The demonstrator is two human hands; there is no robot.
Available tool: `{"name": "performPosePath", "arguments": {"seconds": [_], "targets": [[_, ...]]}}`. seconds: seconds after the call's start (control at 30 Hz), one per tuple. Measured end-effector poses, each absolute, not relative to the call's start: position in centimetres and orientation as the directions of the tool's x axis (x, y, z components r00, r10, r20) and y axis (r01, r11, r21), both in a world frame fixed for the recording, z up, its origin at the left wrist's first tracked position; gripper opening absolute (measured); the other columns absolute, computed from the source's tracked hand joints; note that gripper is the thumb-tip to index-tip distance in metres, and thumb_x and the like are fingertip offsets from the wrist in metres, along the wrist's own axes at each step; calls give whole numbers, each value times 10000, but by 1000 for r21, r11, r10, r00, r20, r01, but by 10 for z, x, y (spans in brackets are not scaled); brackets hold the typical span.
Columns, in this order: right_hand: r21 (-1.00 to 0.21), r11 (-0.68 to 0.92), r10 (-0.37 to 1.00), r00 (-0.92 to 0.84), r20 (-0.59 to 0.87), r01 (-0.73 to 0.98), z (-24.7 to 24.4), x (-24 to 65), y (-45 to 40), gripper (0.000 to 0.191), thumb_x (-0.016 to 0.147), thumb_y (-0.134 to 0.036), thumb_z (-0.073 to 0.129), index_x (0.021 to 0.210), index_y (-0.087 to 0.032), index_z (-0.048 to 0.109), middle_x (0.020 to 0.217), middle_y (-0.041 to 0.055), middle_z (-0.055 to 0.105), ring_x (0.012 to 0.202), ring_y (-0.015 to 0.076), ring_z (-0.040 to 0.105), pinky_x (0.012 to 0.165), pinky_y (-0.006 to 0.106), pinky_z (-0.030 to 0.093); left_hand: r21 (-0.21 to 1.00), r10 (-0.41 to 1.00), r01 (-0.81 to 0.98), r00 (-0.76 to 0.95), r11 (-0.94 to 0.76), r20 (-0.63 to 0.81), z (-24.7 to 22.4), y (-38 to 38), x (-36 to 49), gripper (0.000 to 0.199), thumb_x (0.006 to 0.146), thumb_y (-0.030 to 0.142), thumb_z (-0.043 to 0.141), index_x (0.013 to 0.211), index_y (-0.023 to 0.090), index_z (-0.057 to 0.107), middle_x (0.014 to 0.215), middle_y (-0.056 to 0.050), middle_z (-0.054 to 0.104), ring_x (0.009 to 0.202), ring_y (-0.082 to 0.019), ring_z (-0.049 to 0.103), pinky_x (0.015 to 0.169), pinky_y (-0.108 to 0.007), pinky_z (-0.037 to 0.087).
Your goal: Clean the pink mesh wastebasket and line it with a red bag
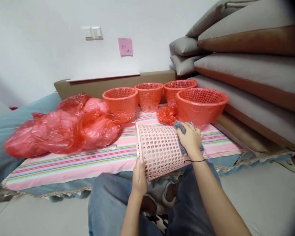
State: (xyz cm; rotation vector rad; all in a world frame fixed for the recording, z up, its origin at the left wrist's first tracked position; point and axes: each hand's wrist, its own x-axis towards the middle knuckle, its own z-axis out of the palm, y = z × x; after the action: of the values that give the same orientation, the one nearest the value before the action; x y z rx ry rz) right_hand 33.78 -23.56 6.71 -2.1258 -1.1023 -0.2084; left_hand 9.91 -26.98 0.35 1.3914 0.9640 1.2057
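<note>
A pale pink perforated plastic basket [159, 144] lies on its side across the front edge of the cloth-covered seat, its rim facing left. My left hand [139, 178] is closed on that rim at its lower edge. Against the basket's base end, my right hand [190, 139] presses a grey-blue cloth [180, 127], fingers wrapped over it. Part of the cloth and the basket's bottom are hidden under the hand. A crumpled red plastic bag [166, 114] sits just behind the basket.
Red plastic-wrapped baskets stand behind: one at left [120, 100], one in the middle [149, 95], others at right [201, 103]. Bulging red bags [64, 127] fill the left side of the striped cloth [64, 167]. Stacked grey and brown cushions [250, 72] rise at right.
</note>
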Motion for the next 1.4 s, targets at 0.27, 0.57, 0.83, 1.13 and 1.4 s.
{"name": "performPosePath", "arguments": {"seconds": [0.27,0.57,0.83,1.13,1.4], "targets": [[-477,-408,692,605,394,778,72,337,-241,448,925,-410,423,1315,-276,598,1389,55,567,1142,344,495,923,527,413,968,939,-69,234,-241,251,4,-273,97,583,953,590,363,1348,195,531,1368,-129,600,1330,-258,503,1121,-415,360],[-476,-378,725,574,381,794,72,342,-225,438,920,-408,436,1292,-265,617,1377,54,587,1110,367,528,888,563,439,955,944,-238,233,-179,235,16,-261,106,591,928,598,434,1349,201,550,1441,-114,550,1380,-263,446,1175,-423,281],[-485,-268,769,488,414,833,76,358,-197,376,896,-384,508,1222,-279,662,1278,44,657,1051,305,598,885,459,461,957,954,-257,226,-134,194,29,-217,110,625,862,608,542,1330,196,581,1391,-116,596,1310,-298,516,1100,-414,380],[-468,8,784,285,552,884,81,344,-140,421,885,-350,562,1296,-276,611,1405,2,574,1229,271,512,1004,427,421,985,938,-86,303,-148,168,45,-155,91,602,746,567,676,1199,172,642,1133,-101,707,989,-254,650,842,-337,516],[-433,46,680,289,674,900,51,318,-131,392,879,-303,556,1261,-267,635,1364,9,604,1166,288,517,979,463,432,996,938,-81,338,-49,73,85,-116,90,516,825,575,596,1131,167,671,1057,-96,736,948,-257,670,891,-387,504]]}}
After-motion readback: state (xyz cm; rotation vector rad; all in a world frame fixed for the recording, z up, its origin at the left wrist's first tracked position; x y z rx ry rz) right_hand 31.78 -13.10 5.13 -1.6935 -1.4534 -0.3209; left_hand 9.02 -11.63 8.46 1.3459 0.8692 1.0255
